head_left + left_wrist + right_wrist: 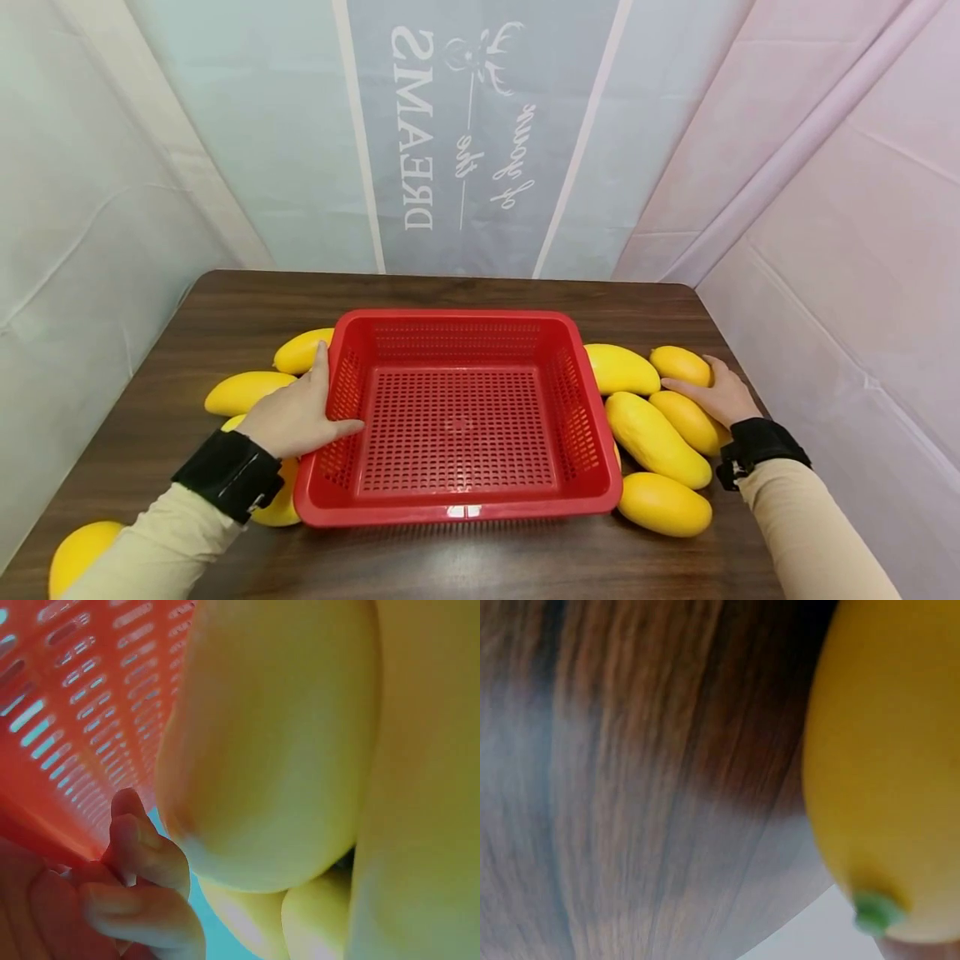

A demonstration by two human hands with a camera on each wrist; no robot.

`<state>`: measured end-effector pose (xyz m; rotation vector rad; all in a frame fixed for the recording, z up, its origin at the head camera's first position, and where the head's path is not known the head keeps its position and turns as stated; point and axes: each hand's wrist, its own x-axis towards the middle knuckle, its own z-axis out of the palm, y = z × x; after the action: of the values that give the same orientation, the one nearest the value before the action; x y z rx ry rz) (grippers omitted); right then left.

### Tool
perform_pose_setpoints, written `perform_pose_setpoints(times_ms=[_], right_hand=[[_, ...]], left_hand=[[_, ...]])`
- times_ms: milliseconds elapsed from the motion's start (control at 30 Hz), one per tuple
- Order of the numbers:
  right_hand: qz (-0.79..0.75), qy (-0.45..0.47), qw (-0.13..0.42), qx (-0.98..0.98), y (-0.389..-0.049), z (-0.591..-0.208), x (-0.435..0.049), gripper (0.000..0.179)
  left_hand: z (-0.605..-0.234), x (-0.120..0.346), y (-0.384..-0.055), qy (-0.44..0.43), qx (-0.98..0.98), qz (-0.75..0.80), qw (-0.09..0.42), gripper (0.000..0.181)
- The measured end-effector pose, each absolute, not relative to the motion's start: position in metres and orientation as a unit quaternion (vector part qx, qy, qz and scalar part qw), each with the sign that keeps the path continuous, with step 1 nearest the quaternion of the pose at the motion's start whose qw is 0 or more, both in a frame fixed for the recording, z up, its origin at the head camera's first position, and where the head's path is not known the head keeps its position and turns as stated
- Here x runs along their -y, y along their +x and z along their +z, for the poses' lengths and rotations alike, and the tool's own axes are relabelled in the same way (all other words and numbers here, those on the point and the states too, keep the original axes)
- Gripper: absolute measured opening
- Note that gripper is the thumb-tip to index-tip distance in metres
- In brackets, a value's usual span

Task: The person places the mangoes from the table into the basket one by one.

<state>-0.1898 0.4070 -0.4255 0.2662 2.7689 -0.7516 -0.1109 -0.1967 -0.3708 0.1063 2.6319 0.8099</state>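
A red plastic basket (457, 507) with perforated walls stands in the middle of the table, and nothing lies in it. My left hand (292, 414) grips its left rim, thumb over the inside; the left wrist view shows curled fingers (146, 915) beneath the rim, beside large yellow mangoes (270, 742). At the far right, my right hand (723, 396) holds a yellow mango (681, 366) between thumb and fingers. That mango (892, 765) shows a green stem end in the right wrist view, where the hand is mostly hidden.
Several mangoes (660, 442) cluster against the basket's right side. More mangoes (247, 392) lie on its left, partly under my left arm, and one mango (82, 554) sits at the front left. Fabric walls (847, 333) border the brown wooden table (480, 562).
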Motion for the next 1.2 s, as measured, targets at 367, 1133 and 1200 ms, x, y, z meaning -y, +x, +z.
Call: perform_pose_setpoints(times_ms=[367, 1133, 1200], right_hand=[[-0.241, 0.083, 0.103, -0.961, -0.1865, -0.4215, -0.4012, 0.103], [-0.256, 0.141, 0.067, -0.954, -0.1837, -0.4248, -0.3991, 0.098], [-0.261, 0.146, 0.058, -0.953, -0.1834, -0.4252, -0.3994, 0.098]], left_hand=[[-0.3729, 0.1927, -0.1128, 0.026, -0.918, 0.338, 0.206, 0.123], [-0.3710, 0.1889, -0.1089, 0.045, -0.921, 0.338, 0.189, 0.113], [-0.3708, 0.1885, -0.1091, 0.043, -0.921, 0.336, 0.190, 0.113]])
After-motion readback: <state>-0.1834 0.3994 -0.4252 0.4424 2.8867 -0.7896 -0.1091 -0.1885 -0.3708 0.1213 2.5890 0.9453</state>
